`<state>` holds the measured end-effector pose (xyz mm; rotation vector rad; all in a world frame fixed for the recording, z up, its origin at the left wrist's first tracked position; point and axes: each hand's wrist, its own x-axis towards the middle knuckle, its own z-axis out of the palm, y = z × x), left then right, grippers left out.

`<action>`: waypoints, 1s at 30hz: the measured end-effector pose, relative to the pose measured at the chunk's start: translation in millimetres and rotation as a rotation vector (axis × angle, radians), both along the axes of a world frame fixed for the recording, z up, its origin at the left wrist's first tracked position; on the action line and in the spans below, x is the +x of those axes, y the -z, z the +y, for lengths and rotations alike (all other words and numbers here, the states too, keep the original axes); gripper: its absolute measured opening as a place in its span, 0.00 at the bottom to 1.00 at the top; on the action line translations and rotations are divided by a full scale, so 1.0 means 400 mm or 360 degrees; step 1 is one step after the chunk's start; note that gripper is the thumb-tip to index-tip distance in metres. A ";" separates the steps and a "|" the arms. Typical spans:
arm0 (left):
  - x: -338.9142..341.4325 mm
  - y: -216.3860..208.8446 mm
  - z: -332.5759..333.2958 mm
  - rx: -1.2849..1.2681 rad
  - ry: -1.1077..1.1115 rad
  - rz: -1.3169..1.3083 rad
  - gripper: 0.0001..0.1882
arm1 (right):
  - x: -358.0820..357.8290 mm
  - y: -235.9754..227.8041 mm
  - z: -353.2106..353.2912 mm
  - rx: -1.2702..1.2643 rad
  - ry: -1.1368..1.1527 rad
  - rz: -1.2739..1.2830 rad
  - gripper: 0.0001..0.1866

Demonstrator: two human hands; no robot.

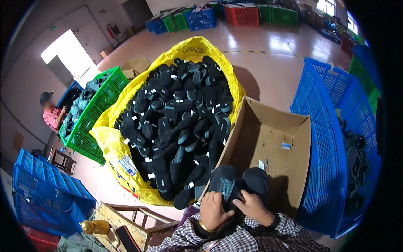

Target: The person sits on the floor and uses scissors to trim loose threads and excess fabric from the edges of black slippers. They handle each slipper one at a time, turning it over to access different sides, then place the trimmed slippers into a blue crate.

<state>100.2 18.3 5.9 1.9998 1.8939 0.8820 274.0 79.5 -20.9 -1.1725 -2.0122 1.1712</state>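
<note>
My left hand (213, 208) and my right hand (253, 206) both grip a black fabric shoe upper (228, 185) with a grey patch, held close to my body at the near edge of an open cardboard box (273, 138). My sleeves are checked. A big yellow sack (110, 143) to the left is heaped with many black shoe uppers (180, 126) bearing small white tags. The box interior looks nearly bare.
A blue plastic crate (325, 138) with dark pieces stands on the right. A green crate (94, 113) and a seated person (52, 113) are at the left. Blue crates (46, 189) and a wooden stool (134, 222) lie lower left. Coloured crates (235, 14) line the far wall.
</note>
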 end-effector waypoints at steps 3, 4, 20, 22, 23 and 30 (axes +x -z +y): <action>-0.066 -0.052 0.004 -0.0048 0.0295 -0.0063 0.31 | 0.037 -0.061 0.024 0.0043 0.0244 0.0159 0.10; -0.089 -0.077 0.008 -0.0141 0.0524 -0.0086 0.31 | 0.032 -0.084 0.032 0.0221 0.0249 0.0276 0.10; -0.061 0.044 0.144 -0.0610 0.1611 -0.0254 0.38 | 0.167 0.021 -0.043 0.0071 -0.0549 -0.0227 0.43; -0.058 0.073 0.139 -0.0619 0.1581 -0.0303 0.36 | 0.167 0.030 -0.041 0.0005 -0.0562 -0.0353 0.43; -0.059 0.081 0.134 -0.0602 0.1554 -0.0346 0.34 | 0.166 0.036 -0.039 -0.0027 -0.0575 -0.0415 0.42; -0.039 0.118 0.069 -0.0072 0.1281 -0.0242 0.24 | 0.151 0.026 -0.064 0.0483 -0.0476 -0.0558 0.36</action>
